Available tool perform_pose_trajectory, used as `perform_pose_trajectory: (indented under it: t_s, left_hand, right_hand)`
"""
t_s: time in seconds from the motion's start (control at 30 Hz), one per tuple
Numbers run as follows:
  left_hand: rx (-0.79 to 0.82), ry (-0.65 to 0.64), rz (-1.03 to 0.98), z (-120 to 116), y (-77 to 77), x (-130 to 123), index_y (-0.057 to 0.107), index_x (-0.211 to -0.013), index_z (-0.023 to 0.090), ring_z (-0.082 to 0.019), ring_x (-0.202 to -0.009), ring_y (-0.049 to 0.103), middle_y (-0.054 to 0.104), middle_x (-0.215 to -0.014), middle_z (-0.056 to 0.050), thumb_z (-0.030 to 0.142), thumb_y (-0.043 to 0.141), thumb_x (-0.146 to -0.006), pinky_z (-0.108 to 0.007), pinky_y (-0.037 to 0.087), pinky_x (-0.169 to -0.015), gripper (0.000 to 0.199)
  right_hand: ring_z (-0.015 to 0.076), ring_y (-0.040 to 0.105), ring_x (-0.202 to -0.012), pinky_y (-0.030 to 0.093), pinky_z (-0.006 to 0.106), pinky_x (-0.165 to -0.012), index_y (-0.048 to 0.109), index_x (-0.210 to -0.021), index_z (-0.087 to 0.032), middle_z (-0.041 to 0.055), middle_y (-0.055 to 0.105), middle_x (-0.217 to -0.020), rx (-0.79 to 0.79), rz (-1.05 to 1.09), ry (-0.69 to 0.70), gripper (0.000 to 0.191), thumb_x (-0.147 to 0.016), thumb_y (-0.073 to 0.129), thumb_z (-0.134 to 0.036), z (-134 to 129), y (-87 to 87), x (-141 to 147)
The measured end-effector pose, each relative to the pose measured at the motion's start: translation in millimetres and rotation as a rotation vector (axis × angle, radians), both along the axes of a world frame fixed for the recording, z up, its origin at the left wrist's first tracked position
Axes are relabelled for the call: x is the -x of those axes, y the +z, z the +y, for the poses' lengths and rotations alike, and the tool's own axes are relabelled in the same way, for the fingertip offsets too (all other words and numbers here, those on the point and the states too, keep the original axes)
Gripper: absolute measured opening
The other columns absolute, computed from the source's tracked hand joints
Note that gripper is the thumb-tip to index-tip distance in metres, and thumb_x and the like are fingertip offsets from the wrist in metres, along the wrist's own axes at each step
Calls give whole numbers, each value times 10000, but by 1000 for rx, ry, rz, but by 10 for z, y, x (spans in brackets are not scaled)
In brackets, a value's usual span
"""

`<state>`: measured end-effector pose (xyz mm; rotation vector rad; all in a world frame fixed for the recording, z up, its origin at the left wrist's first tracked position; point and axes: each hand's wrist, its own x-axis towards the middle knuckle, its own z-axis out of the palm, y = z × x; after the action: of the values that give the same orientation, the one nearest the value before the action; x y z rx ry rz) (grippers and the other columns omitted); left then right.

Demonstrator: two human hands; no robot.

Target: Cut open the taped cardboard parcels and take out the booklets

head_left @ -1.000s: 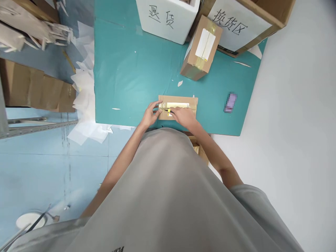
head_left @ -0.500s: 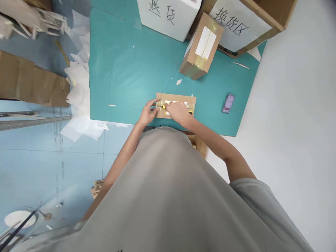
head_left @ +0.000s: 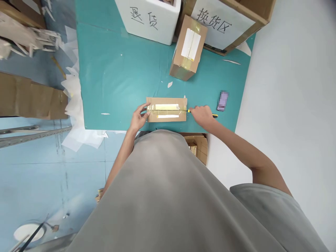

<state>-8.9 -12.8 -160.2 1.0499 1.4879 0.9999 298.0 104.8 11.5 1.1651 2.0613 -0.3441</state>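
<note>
One grey shirt (head_left: 168,182) is filling the space nearest me, pressing close to the front edge of the green table (head_left: 118,77), with an open box (head_left: 201,148) sitting below that edge. Just past it the small carton (head_left: 168,110) is lying flat on the tabletop, a dark slit running lengthwise between two white label strips (head_left: 167,106). The left hand (head_left: 138,119) is resting on the carton's left end, thumb and fingers parted, tips touching the cardboard. The right hand (head_left: 202,116) is gripping a yellow-and-black cutter (head_left: 215,116), its tip pointing at the right end; whether the blade is touching or just clear, I cannot tell.

What is worrying me is the line: the cutter is aiming along the slit toward those left fingers, so a careless push that way could be nicking them. Steadying only one end, that hand may be leaving the carton free to swivel if the blade is snagging in tape. Too deep a stroke could be scoring whatever is lying inside.

Farther right, a blurred purple object (head_left: 223,100) is lying near the right hand; a wide swing could be knocking it. Farther back, a taped box (head_left: 190,43), a white bin (head_left: 152,24) and a large cardboard box (head_left: 262,17) are standing well apart from the blade, so I'm judging the risk there small.
</note>
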Motion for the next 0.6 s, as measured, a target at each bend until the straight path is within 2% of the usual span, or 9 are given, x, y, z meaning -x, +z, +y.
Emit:
perform_pose_trajectory:
  t_s: [0.17, 0.3, 0.37, 0.43, 0.53, 0.6]
  left_hand:
    - [20, 22, 1, 15, 19, -14, 667, -1430, 230, -322, -1314, 662, 602, -1535, -166, 505, 740, -867, -491, 605, -1052, 631]
    - [26, 25, 16, -6, 12, 77, 657, -1446, 217, -315, -1296, 679, 620, -1526, -169, 493, 724, -882, -491, 593, -1072, 631]
    - [27, 69, 28, -35, -7, 180, 648, -1455, 210, -310, -1292, 686, 621, -1532, -171, 515, 718, -893, -494, 572, -1107, 643]
    - [41, 131, 16, -71, -33, 301, 644, -1456, 205, -309, -1284, 692, 623, -1536, -169, 554, 738, -881, -498, 551, -1137, 679]
    - [86, 213, -39, -119, -85, 471, 660, -1435, 210, -312, -1263, 702, 636, -1526, -163, 604, 798, -821, -479, 558, -1131, 742]
    - [113, 251, -65, -146, -135, 565, 670, -1421, 221, -307, -1250, 706, 647, -1514, -156, 612, 824, -786, -455, 578, -1099, 761]
  right_hand:
    - [319, 744, -1034, 433, 407, -871, 736, -1315, -172, 215, 776, -1169, -24, 45, -42, 372, -1096, 435, -163, 51, -57, -308]
    - [311, 718, -1040, 447, 397, -891, 750, -1341, -252, 154, 782, -1223, -11, 232, -154, 351, -1105, 494, -303, 60, -114, -519]
    - [283, 708, -1029, 467, 362, -874, 755, -1343, -299, 87, 788, -1251, 28, 427, -278, 344, -1089, 533, -366, 15, -160, -632]
    - [244, 703, -961, 487, 325, -839, 766, -1328, -284, 54, 802, -1187, 77, 667, -444, 369, -1058, 570, -442, -75, -274, -700]
    - [192, 660, -764, 493, 290, -748, 791, -1239, -181, 36, 767, -863, 105, 952, -748, 513, -984, 613, -589, -266, -602, -637]
    - [168, 610, -669, 474, 273, -691, 791, -1177, -147, -11, 674, -686, 83, 1029, -960, 579, -906, 672, -644, -406, -866, -474]
